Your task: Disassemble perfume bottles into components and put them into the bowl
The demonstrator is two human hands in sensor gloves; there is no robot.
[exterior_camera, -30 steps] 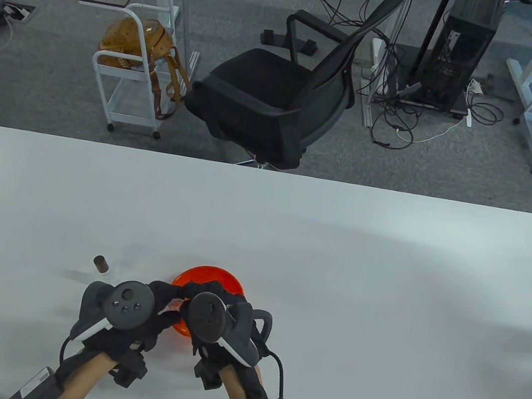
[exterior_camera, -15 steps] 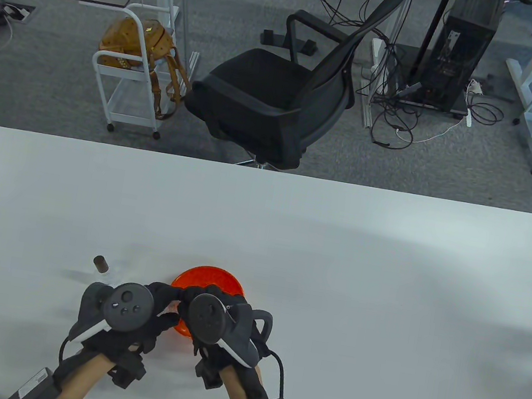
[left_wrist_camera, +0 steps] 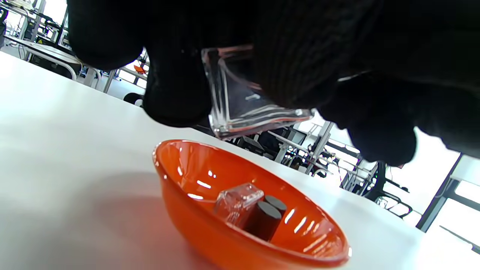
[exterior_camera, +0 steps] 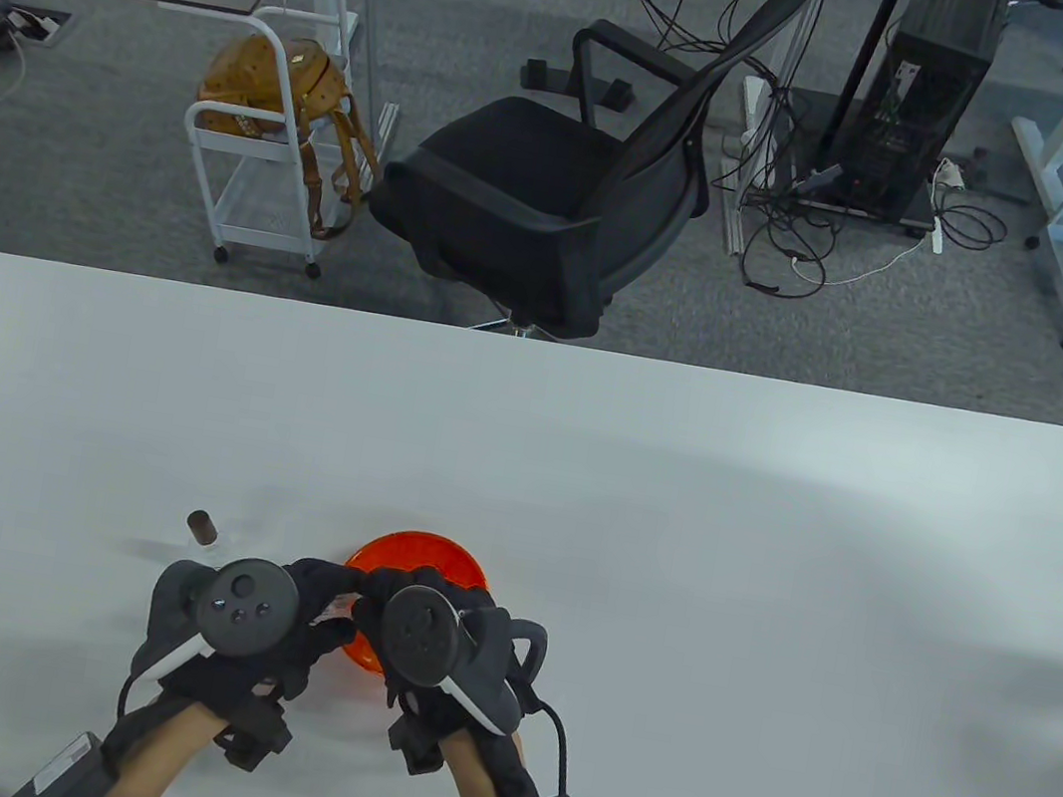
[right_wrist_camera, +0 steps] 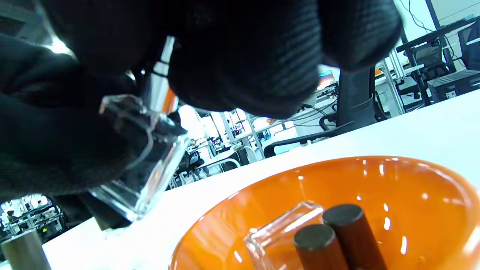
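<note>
- Left hand [exterior_camera: 255, 617] held over the near left rim of the orange bowl [exterior_camera: 426, 553], gloved fingers [left_wrist_camera: 176, 93] curled round a clear square perfume bottle [left_wrist_camera: 247, 105] and gripping it.
- Bottle raised off the white table [exterior_camera: 676, 502], tilted, hanging just above the bowl's left edge.
- Right hand [exterior_camera: 433, 635] close against the left one, over the bowl; fingers curled, pinching the silver sprayer neck [right_wrist_camera: 159, 90] at the top of the same bottle.
- In the table view, only a small glimpse of the bottle between the two hands.
- Inside the bowl: a clear square bottle body [right_wrist_camera: 281, 232] lying on its side, and two dark brown cylindrical caps [right_wrist_camera: 337, 232] leaning against it, touching.
- Bowl resting on the table near the near edge, partly covered by both hands.
- One more dark cylindrical cap [exterior_camera: 201, 527] standing upright on the table, to the left of the bowl and apart from it, just beyond the left hand.
- Past the far edge of the table: a black office chair [exterior_camera: 566, 182] and a white trolley with a tan bag [exterior_camera: 273, 90].
</note>
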